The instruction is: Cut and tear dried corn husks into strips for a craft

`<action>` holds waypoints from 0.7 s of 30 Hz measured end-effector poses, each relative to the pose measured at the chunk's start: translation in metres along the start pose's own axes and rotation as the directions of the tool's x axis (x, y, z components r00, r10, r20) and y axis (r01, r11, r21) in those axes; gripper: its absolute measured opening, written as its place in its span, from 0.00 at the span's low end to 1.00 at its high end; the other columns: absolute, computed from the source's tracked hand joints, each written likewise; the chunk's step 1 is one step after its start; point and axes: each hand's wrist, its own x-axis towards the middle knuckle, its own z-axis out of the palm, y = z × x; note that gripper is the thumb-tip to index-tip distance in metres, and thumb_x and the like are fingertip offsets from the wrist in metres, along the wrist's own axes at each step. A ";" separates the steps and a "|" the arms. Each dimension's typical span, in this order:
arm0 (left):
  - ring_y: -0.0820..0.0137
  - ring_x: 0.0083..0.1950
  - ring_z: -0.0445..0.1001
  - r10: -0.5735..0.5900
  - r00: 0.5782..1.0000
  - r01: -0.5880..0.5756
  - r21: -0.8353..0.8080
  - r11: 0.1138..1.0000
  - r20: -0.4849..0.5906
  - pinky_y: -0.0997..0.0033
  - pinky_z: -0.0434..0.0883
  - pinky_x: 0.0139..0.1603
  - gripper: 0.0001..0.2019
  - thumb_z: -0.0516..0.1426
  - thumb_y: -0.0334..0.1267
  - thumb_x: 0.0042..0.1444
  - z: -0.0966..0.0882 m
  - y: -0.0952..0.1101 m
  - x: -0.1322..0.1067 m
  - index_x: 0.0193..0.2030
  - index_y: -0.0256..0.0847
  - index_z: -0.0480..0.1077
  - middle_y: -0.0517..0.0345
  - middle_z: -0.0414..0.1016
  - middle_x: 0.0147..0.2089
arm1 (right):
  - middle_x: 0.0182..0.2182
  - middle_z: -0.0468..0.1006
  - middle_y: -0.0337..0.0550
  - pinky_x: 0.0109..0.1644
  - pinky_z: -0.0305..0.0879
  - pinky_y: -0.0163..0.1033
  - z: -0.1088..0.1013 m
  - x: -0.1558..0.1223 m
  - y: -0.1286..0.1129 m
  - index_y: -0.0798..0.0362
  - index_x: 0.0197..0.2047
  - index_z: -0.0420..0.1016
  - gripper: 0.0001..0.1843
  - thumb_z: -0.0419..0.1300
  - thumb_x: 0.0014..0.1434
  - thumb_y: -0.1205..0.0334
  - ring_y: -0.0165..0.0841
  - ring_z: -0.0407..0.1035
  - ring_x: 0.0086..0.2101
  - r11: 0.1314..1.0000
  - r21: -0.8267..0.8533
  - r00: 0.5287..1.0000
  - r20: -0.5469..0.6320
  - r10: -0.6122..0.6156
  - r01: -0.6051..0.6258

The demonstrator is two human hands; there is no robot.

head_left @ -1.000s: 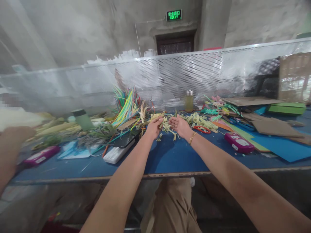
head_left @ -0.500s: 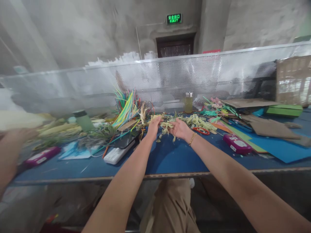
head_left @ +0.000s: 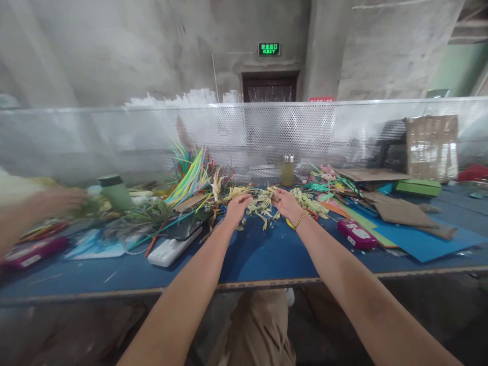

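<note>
A heap of pale yellow-green husk strips (head_left: 263,202) lies on the blue table top (head_left: 267,254), toward the far middle. My left hand (head_left: 237,206) rests palm down on the heap's left side with its fingers laid out over the strips. Palm down on the right side, my right hand (head_left: 285,202) points its stretched fingers toward the left hand. A gold bracelet (head_left: 301,219) circles the right wrist. Both hands touch the strips, and neither shows a closed grip.
Left of the heap lie coloured straws (head_left: 192,173), a black phone (head_left: 186,229), a white block (head_left: 171,249) and a green bottle (head_left: 114,192). Another person's hand (head_left: 57,201) is beside the bottle. To the right are a pink case (head_left: 356,234), red scissors (head_left: 312,213), blue paper (head_left: 419,239) and cardboard (head_left: 404,211). A jar (head_left: 287,170) stands before a perforated screen (head_left: 267,132).
My hands turned from facing each other with strips between them to lying palm down on the heap. The other person's hand moved right, toward the green bottle.
</note>
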 end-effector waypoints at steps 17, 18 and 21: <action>0.64 0.40 0.73 -0.006 0.959 0.006 0.001 1.000 0.283 0.64 0.66 0.47 0.19 0.65 0.52 0.39 0.000 0.013 -0.006 0.32 0.38 0.79 0.53 0.79 0.38 | 0.28 0.78 0.41 0.40 0.64 0.38 0.006 -0.003 -0.003 0.54 0.30 0.79 0.15 0.69 0.42 0.52 0.30 0.69 0.31 0.696 -0.610 0.925 0.208 -0.319 0.377; 0.63 0.42 0.73 -0.015 0.963 0.016 0.000 1.000 0.271 0.64 0.66 0.48 0.19 0.65 0.52 0.40 -0.001 0.014 -0.006 0.34 0.38 0.79 0.53 0.79 0.39 | 0.27 0.78 0.41 0.39 0.64 0.38 0.004 -0.002 -0.006 0.54 0.29 0.78 0.15 0.69 0.42 0.52 0.30 0.68 0.30 0.693 -0.613 0.922 0.183 -0.341 0.378; 0.61 0.45 0.73 -0.066 0.988 0.070 -0.025 0.997 0.143 0.63 0.65 0.48 0.20 0.63 0.53 0.43 -0.003 0.013 -0.003 0.37 0.40 0.79 0.52 0.79 0.42 | 0.25 0.76 0.37 0.34 0.64 0.35 -0.004 0.003 -0.018 0.54 0.30 0.76 0.13 0.68 0.43 0.55 0.27 0.66 0.26 0.759 -0.559 0.918 0.007 -0.397 0.333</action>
